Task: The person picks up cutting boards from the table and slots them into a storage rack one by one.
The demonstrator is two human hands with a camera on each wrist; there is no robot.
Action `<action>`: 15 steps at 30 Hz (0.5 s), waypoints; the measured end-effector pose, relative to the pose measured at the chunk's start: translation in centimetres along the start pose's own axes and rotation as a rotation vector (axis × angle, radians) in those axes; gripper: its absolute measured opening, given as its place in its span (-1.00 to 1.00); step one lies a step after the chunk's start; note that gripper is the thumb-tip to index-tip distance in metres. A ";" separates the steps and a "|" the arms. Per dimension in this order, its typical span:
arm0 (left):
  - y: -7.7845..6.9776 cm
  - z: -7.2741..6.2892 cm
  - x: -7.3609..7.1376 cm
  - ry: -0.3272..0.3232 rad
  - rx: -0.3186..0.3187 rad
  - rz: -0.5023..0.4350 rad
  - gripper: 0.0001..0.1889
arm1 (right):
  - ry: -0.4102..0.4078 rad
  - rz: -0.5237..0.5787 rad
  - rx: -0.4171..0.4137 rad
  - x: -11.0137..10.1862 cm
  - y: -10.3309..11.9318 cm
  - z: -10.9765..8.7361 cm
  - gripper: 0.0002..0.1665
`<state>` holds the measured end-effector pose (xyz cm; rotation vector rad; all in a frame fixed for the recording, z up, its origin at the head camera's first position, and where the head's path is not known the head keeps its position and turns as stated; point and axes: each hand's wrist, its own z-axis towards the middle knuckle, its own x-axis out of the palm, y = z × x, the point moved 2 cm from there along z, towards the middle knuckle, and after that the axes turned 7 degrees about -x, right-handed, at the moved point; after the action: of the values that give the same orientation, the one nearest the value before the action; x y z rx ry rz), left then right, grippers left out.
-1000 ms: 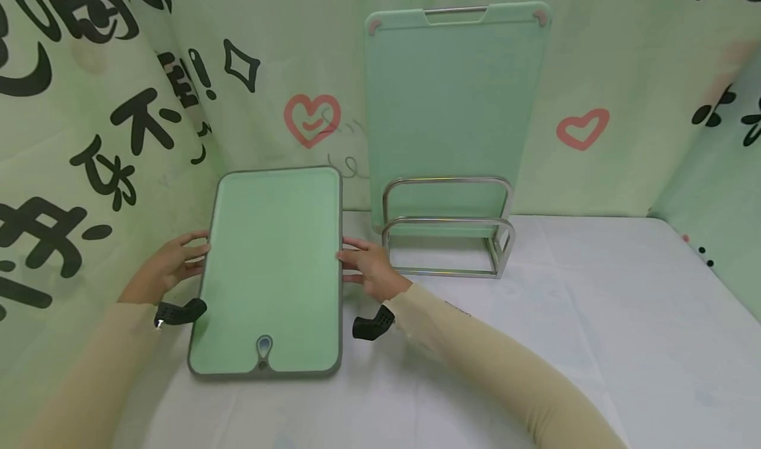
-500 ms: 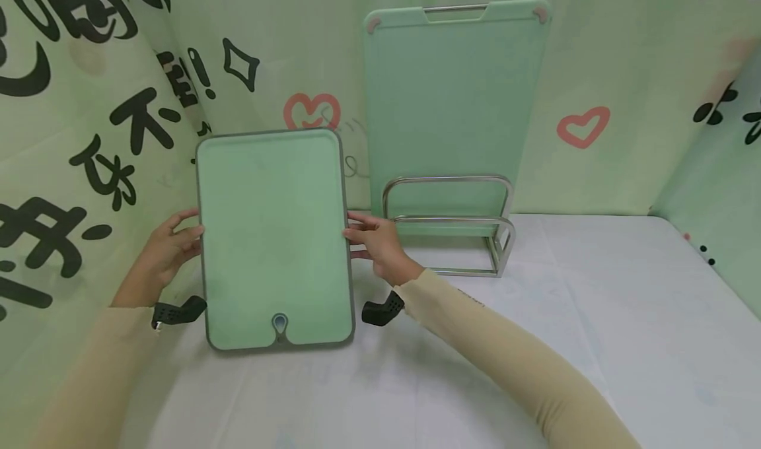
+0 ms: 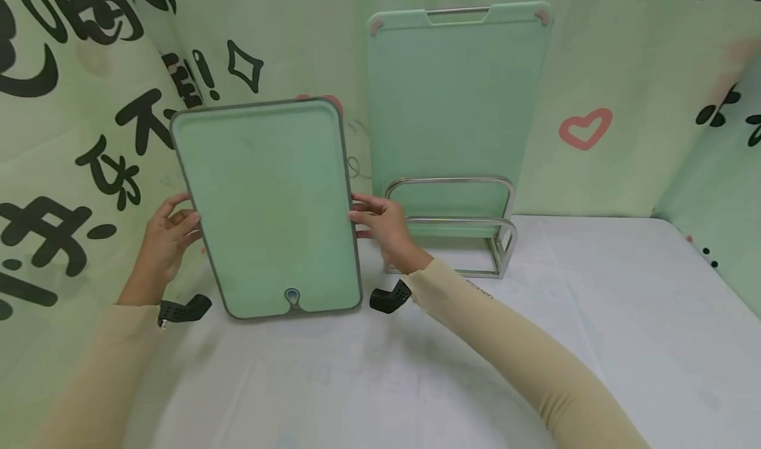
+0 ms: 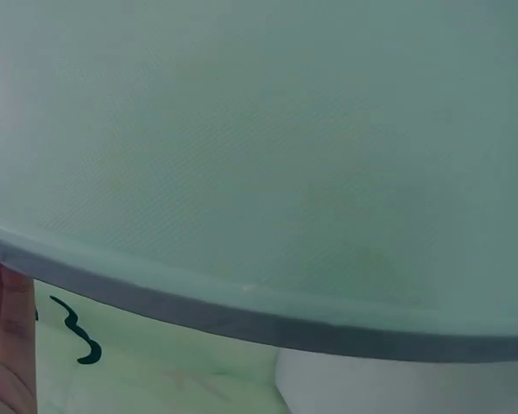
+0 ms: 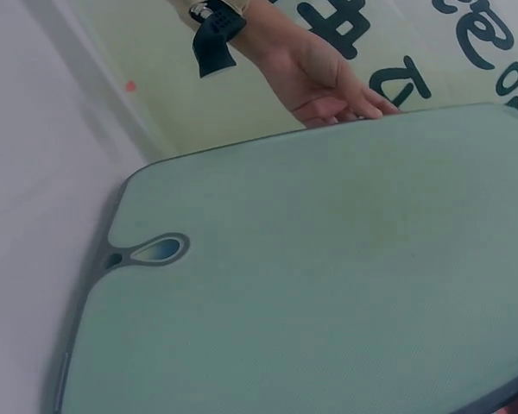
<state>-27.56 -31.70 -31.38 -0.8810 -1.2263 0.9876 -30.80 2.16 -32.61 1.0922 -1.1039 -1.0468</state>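
A light green cutting board [image 3: 267,205] with a grey rim and a teardrop-shaped inset at its lower end is held up between both hands, leaning slightly to the left. My left hand [image 3: 169,238] grips its left edge; my right hand [image 3: 389,231] grips the right edge, its thumb on the front. The board [image 4: 268,155] fills most of the left wrist view, with part of the left hand [image 4: 13,336] at the corner. In the right wrist view the left hand [image 5: 319,82] shows across the board [image 5: 285,259]. Fingertips behind the board are hidden.
Right of the held board, a larger green cutting board [image 3: 458,99] with a handle slot stands upright in a metal rack [image 3: 452,220]. The white-covered table [image 3: 594,317] extends to the right. Printed green cloth [image 3: 582,53] surrounds the back and sides.
Both hands have raised the grey-rimmed cutting board up and away from me, and it has tipped leftward at the top. The larger cutting board and rack have stayed in place.
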 end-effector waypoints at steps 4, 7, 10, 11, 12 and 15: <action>-0.1 -0.1 0.4 -0.021 0.071 0.010 -0.72 | 0.002 -0.013 -0.036 -0.2 0.4 0.2 -0.53; -0.1 -0.1 0.7 -0.038 0.118 0.038 -0.72 | 0.002 -0.011 -0.059 -0.3 0.6 0.4 -0.54; -0.1 -0.1 0.9 -0.055 0.157 0.072 -0.71 | -0.008 -0.003 -0.065 -0.4 0.8 0.5 -0.54; -0.1 -0.1 1.0 -0.059 0.171 0.084 -0.71 | -0.013 0.000 -0.065 -0.5 0.8 0.6 -0.54; -0.1 0.0 1.0 -0.061 0.182 0.091 -0.71 | -0.018 0.000 -0.065 -0.5 0.8 0.7 -0.54; -0.2 0.1 1.3 -0.066 0.216 0.111 -0.71 | -0.031 0.003 -0.074 -0.7 0.8 0.9 -0.55</action>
<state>-27.52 -30.49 -30.78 -0.7567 -1.1108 1.2223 -31.74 2.87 -31.83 1.0179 -1.0834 -1.0970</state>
